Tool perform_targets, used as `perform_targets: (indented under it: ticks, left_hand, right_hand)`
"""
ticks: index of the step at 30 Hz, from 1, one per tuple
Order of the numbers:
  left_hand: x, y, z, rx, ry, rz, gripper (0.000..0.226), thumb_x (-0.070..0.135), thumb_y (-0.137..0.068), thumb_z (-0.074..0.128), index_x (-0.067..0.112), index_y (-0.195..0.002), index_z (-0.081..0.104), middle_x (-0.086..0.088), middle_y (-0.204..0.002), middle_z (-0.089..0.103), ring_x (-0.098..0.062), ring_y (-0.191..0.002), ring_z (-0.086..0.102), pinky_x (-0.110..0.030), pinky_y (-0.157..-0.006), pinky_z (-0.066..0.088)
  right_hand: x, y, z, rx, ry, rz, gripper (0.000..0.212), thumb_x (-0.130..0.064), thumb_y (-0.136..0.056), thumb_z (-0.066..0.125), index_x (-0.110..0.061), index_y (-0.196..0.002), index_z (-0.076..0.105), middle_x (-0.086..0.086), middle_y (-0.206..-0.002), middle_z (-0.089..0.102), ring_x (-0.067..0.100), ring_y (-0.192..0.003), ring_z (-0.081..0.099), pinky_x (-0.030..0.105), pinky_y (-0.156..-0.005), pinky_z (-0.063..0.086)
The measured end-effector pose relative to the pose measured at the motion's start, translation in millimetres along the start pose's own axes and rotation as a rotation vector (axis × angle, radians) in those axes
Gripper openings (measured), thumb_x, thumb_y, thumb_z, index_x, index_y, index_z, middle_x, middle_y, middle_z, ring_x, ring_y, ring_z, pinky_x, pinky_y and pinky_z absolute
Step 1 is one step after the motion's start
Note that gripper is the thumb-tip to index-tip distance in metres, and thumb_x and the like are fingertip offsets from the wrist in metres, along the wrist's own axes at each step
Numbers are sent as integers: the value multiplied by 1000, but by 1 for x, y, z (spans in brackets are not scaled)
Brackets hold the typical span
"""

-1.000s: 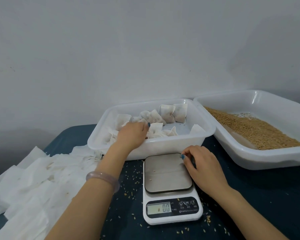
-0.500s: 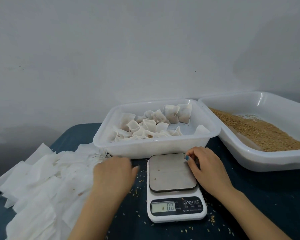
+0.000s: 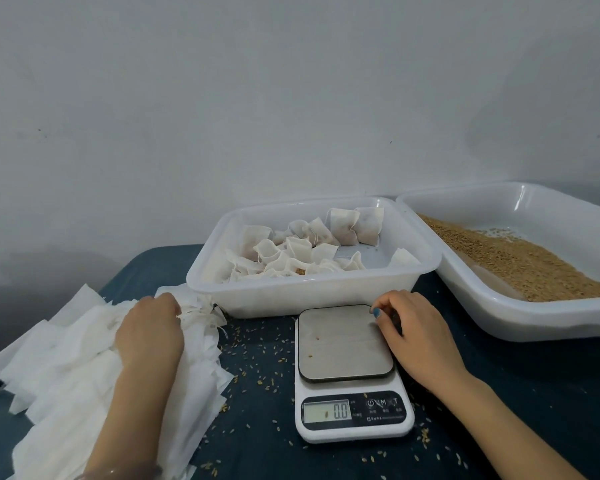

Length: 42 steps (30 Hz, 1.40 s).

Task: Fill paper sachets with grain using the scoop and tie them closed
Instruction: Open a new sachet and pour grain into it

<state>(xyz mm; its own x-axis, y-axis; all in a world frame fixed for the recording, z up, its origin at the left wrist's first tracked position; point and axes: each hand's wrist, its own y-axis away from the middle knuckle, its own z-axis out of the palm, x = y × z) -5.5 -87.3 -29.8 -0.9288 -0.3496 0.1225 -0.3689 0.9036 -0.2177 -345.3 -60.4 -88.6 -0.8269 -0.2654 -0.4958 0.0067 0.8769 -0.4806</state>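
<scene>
Your left hand (image 3: pixel 149 332) lies palm down on the heap of empty paper sachets (image 3: pixel 59 362), which spreads out to the left of that hand and back toward you. The fingers bend over the heap's far edge with the tips hidden, so I cannot tell whether they pinch a sachet or only rest there. A pale bracelet (image 3: pixel 118 472) sits on that wrist at the bottom edge of the view. Just beyond and to the right of the left hand stands the middle tray (image 3: pixel 309 296), its near left corner touching the heap. The filled sachets (image 3: pixel 291 252) are piled inside it, mostly on the side toward the left hand. Loose grains (image 3: pixel 257 355) dot the dark tabletop (image 3: pixel 534 393) between your two hands. The scale (image 3: pixel 352 386) sits just left of your right hand (image 3: pixel 418 336), and its display (image 3: pixel 326 411) reads 0.0, with a few specks on the platform (image 3: pixel 343 341). The right hand's fingers are curled at the platform's far right corner and touch its edge. Something dark shows under them; I cannot tell what it is or whether it is gripped. Beyond and to the right of that hand, the right tray (image 3: pixel 534 320) sits tilted, with its rim beside the middle tray. The grain (image 3: pixel 520 268) is banked along its near side.
</scene>
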Motion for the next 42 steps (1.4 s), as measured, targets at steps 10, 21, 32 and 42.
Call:
perform_targets:
  ticks: [10, 21, 32, 42]
  left_hand:
    - [-16, -1, -8, -121, 140, -73, 36, 24, -94, 64, 5, -123, 55, -20, -115, 60, -38, -109, 54, -39, -81, 39]
    - [11, 17, -16, -6, 570, 242, 12, 41, -87, 71, 40, -75, 68, 24, -80, 68, -2, -77, 61, -26, -61, 40]
    - [25, 15, -12, 116, 908, -12, 12, 29, -102, 50, 17, -104, 49, -2, -97, 66, -7, -47, 64, -25, -56, 39]
    - [75, 43, -3, -279, 1246, 198, 12, 3, -100, 50, 14, -94, 52, -1, -62, 62, -7, -43, 57, -14, -41, 44]
  right_hand:
    - [1, -1, 0, -3, 4, 2, 13, -22, -93, 61, -34, -90, 56, -22, -81, 49, -5, -83, 45, 17, -68, 30]
    - [-1, 0, -1, -2, 1, -3, 12, -21, -92, 61, -33, -90, 57, -21, -83, 51, -2, -82, 46, 22, -70, 33]
    - [0, -1, -1, 13, -2, -21, 15, -19, -92, 62, -33, -90, 57, -24, -80, 49, -4, -83, 46, 16, -68, 31]
    - [-13, -2, -4, -22, -230, -91, 9, -40, -91, 58, -36, -93, 66, -22, -81, 60, 3, -88, 52, 25, -75, 43]
